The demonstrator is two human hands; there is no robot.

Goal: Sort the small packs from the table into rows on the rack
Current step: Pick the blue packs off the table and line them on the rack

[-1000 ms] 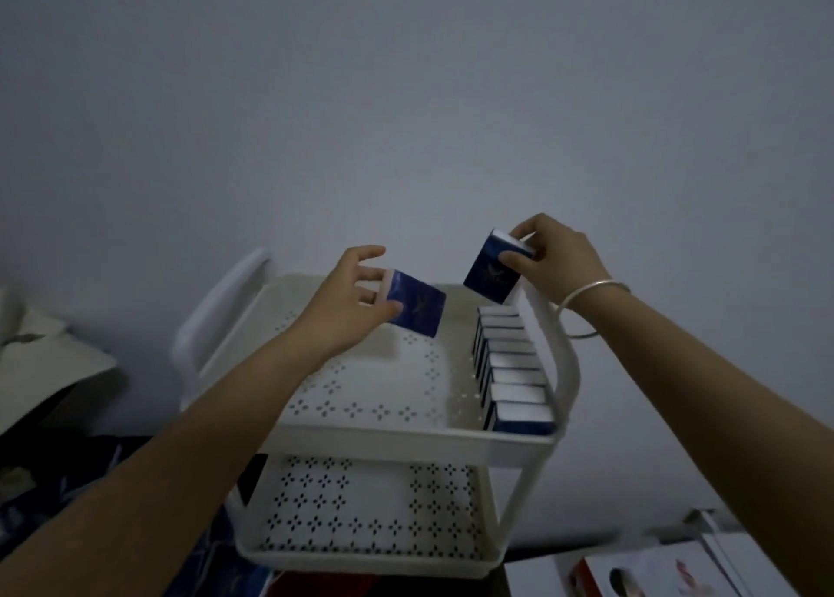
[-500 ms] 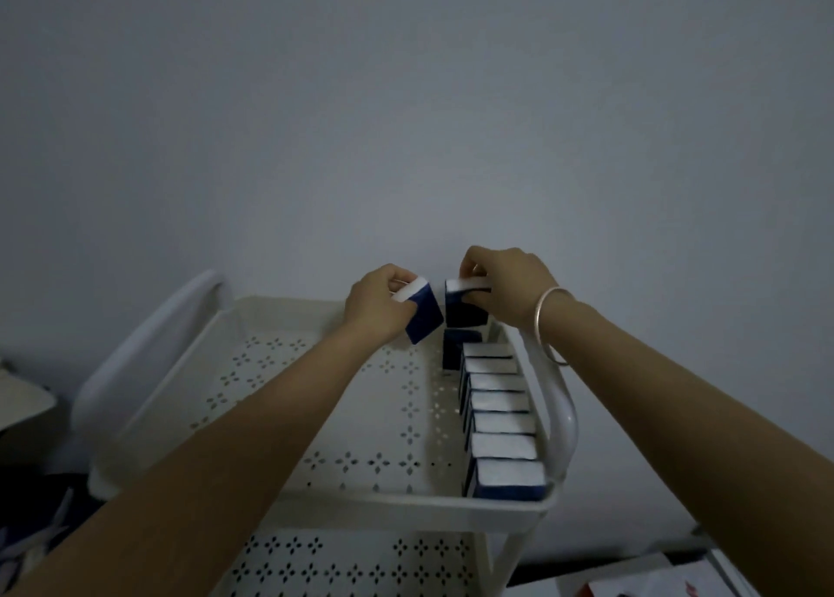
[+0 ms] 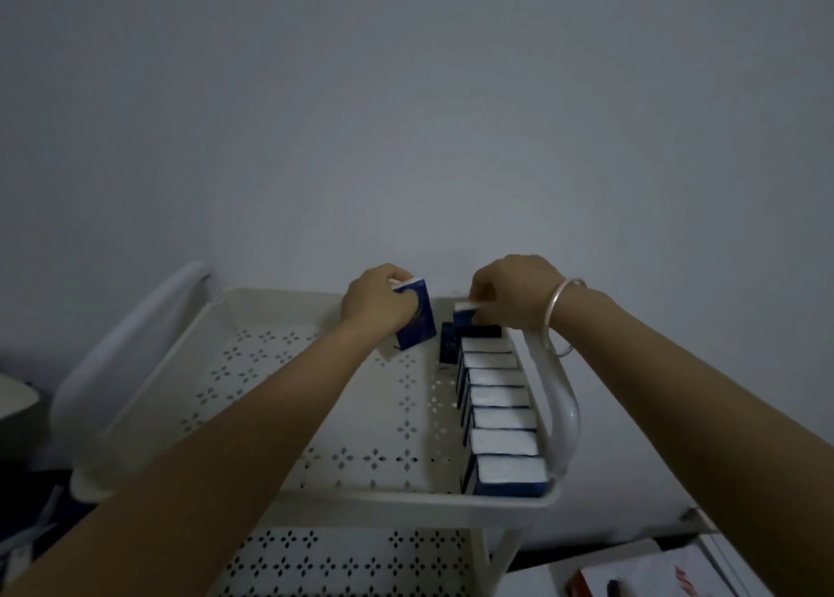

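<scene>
A: What is the left hand (image 3: 374,301) doing?
B: It is curling round a blue pack (image 3: 417,323), holding it tilted over the far end of the rack (image 3: 289,297), on the top tray.
A: And the right hand (image 3: 510,298)?
B: It is pinching a second pack (image 3: 465,313) by its white top, at the far end of the row of packs (image 3: 498,395).
A: Where is that row sitting?
B: It is standing along the tray's right wall, white edges facing up, with a bracelet (image 3: 557,316) hanging at the right wrist above it
</scene>
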